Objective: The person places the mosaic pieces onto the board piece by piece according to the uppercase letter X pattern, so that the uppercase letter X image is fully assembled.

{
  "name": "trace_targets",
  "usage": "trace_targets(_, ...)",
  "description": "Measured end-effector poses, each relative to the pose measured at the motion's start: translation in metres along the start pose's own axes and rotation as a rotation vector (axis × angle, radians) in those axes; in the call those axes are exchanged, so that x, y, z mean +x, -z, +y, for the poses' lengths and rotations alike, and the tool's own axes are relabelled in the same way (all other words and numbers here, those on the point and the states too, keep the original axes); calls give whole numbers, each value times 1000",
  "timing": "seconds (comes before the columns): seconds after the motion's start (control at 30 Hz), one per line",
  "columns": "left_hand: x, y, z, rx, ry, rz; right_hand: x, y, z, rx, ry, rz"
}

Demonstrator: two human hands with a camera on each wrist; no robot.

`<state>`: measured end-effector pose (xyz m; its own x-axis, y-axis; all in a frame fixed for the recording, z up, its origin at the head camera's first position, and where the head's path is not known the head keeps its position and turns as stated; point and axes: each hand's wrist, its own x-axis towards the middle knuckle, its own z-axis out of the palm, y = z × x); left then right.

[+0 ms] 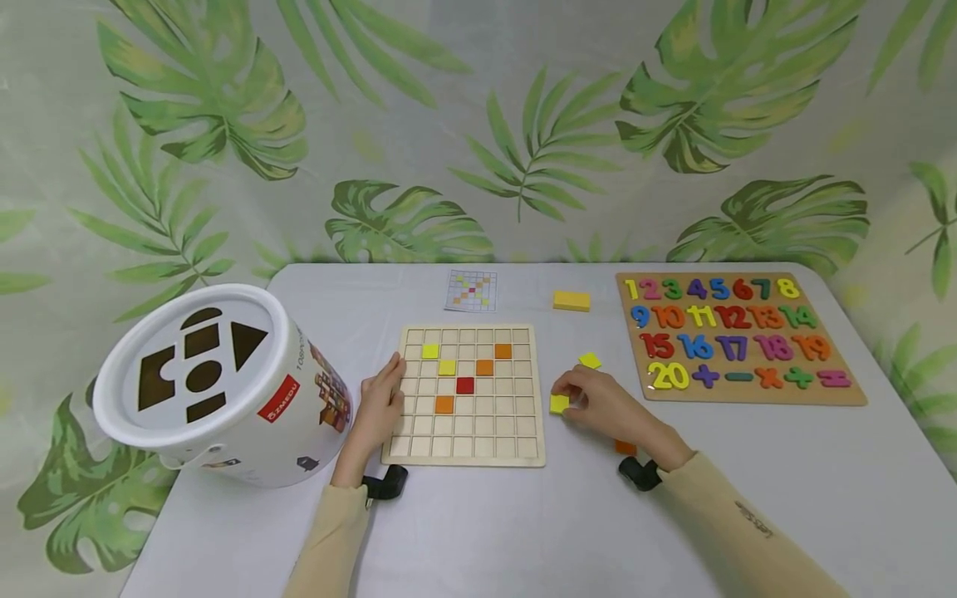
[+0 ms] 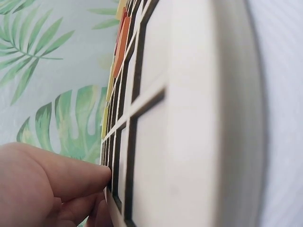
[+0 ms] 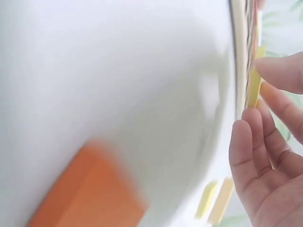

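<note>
Thumb and fingertips of the right hand (image 1: 601, 403) pinch a yellow tile (image 1: 559, 404) by its edges, nearly closed on it, with the remaining fingers loosely bent. The tile is just beyond the right edge of a wooden grid board (image 1: 484, 427); how high it is above the table (image 1: 478, 531), I cannot tell. The left hand (image 1: 381, 407) has its fingers fairly straight at the board's left edge, touching the rim and pinching no tile.

Of the two hands, the left seems best used as a brace: light pressure on the border, clear of the squares, should stop the board sliding. The right would do well to keep its hold at the tile's sides, bring it level over a square, line up its corners with the ridges, then let it drop in without nudging its neighbours.

On the board, two yellow pieces (image 1: 447, 367), a red piece (image 1: 465, 385) and three orange pieces (image 1: 444, 404) lie along crossing diagonals. The printed card (image 1: 472, 291) beyond it shows a similar cross, so checking it before release looks wise; the bare square diagonally below the red, on the right, appears to suit yellow. A spare yellow tile (image 1: 590, 360) lies beyond the right hand, an orange tile (image 1: 625, 448) near its wrist.
</note>
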<state>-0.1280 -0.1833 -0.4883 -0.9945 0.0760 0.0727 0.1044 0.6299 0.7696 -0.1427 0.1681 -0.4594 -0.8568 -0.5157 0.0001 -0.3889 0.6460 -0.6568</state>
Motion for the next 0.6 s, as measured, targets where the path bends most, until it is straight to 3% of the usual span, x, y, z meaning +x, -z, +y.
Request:
trace_targets(0.37, 0, 0, 0, -12, 4, -9, 35, -23, -40, 43, 104, -68)
trace_targets(0.6, 1, 0, 0, -3, 0, -1, 55, -41, -58, -17, 88, -130)
